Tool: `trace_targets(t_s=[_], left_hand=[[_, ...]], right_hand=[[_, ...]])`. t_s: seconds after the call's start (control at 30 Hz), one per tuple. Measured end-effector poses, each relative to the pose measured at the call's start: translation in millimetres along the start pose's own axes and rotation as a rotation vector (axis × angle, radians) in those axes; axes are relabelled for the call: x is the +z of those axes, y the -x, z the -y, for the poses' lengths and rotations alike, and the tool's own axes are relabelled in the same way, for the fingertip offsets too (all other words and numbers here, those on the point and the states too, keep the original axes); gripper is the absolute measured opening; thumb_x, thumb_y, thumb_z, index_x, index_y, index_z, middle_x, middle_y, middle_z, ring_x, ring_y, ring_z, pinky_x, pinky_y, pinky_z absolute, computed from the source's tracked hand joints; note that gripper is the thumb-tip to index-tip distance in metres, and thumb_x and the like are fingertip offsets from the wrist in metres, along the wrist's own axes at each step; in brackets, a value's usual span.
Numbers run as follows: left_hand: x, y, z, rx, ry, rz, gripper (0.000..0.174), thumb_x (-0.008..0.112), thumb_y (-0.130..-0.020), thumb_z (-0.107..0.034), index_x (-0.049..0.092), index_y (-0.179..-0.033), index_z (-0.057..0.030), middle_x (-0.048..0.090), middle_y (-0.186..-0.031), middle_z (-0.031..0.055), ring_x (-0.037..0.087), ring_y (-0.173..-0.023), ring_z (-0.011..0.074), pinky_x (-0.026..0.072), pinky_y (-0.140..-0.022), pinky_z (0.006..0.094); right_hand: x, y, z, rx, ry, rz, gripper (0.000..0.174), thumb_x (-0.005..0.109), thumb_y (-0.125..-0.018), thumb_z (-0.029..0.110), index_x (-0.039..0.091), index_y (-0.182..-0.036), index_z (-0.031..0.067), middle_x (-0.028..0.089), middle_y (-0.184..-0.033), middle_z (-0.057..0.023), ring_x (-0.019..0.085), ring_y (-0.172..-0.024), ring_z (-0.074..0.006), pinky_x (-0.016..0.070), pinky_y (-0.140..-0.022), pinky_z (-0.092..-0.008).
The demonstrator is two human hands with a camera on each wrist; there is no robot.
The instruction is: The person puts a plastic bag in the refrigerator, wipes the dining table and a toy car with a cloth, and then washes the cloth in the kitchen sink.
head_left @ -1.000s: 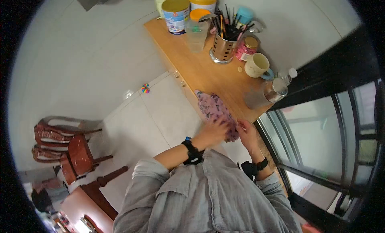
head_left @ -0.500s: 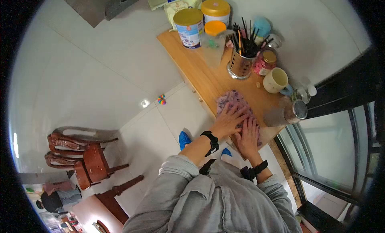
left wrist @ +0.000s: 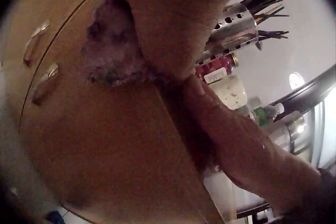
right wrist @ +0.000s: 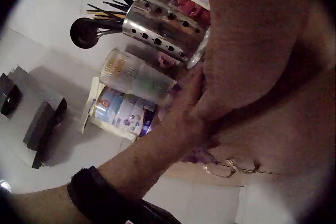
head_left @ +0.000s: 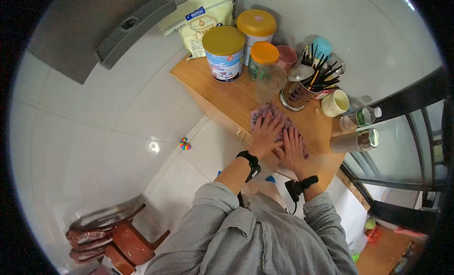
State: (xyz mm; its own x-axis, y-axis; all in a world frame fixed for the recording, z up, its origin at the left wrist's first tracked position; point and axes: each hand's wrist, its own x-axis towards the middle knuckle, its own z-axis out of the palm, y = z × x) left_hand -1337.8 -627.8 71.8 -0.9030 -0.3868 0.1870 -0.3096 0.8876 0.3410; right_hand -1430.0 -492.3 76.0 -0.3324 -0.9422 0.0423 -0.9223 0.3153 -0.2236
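Note:
A pinkish-purple patterned cloth point(head_left: 267, 109) lies on a wooden cabinet top, near its front edge. My left hand point(head_left: 266, 138) rests palm down on it with the fingers spread. Beside it my right hand point(head_left: 292, 154) presses flat on the cloth's near end, fingers straight, the two hands close together. The palms hide much of the cloth. In the left wrist view a corner of the cloth point(left wrist: 113, 40) hangs over the cabinet's front edge. The right wrist view shows the left hand point(right wrist: 181, 111) just past the right.
Behind the cloth stand a clear tumbler point(head_left: 270, 83), a metal utensil holder point(head_left: 298, 96), a cream mug point(head_left: 335, 103), a plastic bottle point(head_left: 362, 117) and a steel flask point(head_left: 354, 140). Farther left are a milk powder tin point(head_left: 224, 62) and an orange-lidded jar point(head_left: 264, 57). Handles point(left wrist: 44, 85) project from the cabinet front.
The right hand went from pinching the cloth's end to lying flat on it, and the left hand flattened on it too. Both hands and cloth now sit closer to the tumbler. The head view turned.

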Motion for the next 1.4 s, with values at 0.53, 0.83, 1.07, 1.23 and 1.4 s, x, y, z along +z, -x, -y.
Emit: trace_targets(t_s=[0.53, 0.83, 1.07, 1.23, 1.4], left_hand=[[-40.8, 37.6, 96.2, 0.070, -0.041, 0.020, 0.070, 0.057, -0.073, -0.042, 0.038, -0.130, -0.0055, 0.033, -0.137, 0.0109, 0.026, -0.128, 0.0304, 0.0179, -0.104, 0.0454], [-75.1, 28.9, 217.0, 0.134, -0.081, 0.037, 0.051, 0.052, -0.081, -0.028, 0.041, -0.124, -0.0029, 0.034, -0.135, 0.0149, 0.033, -0.121, 0.0351, 0.0245, -0.101, 0.0469], [-99.9, 11.4, 308.2, 0.146, -0.125, -0.085, 0.048, 0.056, -0.075, -0.022, 0.044, -0.118, -0.0028, 0.043, -0.122, 0.0166, 0.037, -0.116, 0.0367, 0.0243, -0.102, 0.0479], [-108.4, 7.2, 350.7, 0.034, -0.065, 0.022, 0.051, 0.041, -0.089, -0.028, 0.034, -0.127, 0.0054, 0.029, -0.136, 0.0225, 0.024, -0.127, 0.0389, 0.0170, -0.106, 0.0469], [-103.9, 7.6, 308.0, 0.050, -0.123, 0.088, 0.051, 0.043, -0.087, -0.025, 0.035, -0.125, 0.0071, 0.032, -0.133, 0.0243, 0.025, -0.125, 0.0415, 0.0166, -0.105, 0.0483]], right_hand=[[1.8, -55.2, 83.0, -0.200, -0.043, 0.118, 0.081, 0.062, -0.072, 0.043, 0.029, -0.131, -0.0031, 0.019, -0.140, -0.0240, 0.013, -0.130, -0.0430, 0.0110, -0.104, -0.0545], [17.1, -137.0, 147.2, -0.218, -0.071, 0.135, 0.090, 0.068, -0.063, 0.039, 0.028, -0.133, -0.0002, 0.020, -0.140, -0.0212, 0.013, -0.131, -0.0405, 0.0103, -0.106, -0.0511], [38.7, -218.2, 205.2, -0.225, -0.224, 0.031, 0.090, 0.074, -0.057, 0.026, 0.030, -0.131, 0.0006, 0.027, -0.137, -0.0194, 0.023, -0.127, -0.0368, 0.0155, -0.106, -0.0496], [54.8, -252.9, 225.8, -0.093, -0.207, -0.004, 0.082, 0.071, -0.062, 0.032, 0.035, -0.131, 0.0060, 0.027, -0.140, -0.0147, 0.020, -0.131, -0.0306, 0.0148, -0.107, -0.0463], [32.4, -223.8, 213.8, -0.111, 0.025, -0.060, 0.082, 0.068, -0.063, 0.038, 0.035, -0.131, 0.0045, 0.030, -0.139, -0.0122, 0.024, -0.130, -0.0280, 0.0166, -0.107, -0.0447]])
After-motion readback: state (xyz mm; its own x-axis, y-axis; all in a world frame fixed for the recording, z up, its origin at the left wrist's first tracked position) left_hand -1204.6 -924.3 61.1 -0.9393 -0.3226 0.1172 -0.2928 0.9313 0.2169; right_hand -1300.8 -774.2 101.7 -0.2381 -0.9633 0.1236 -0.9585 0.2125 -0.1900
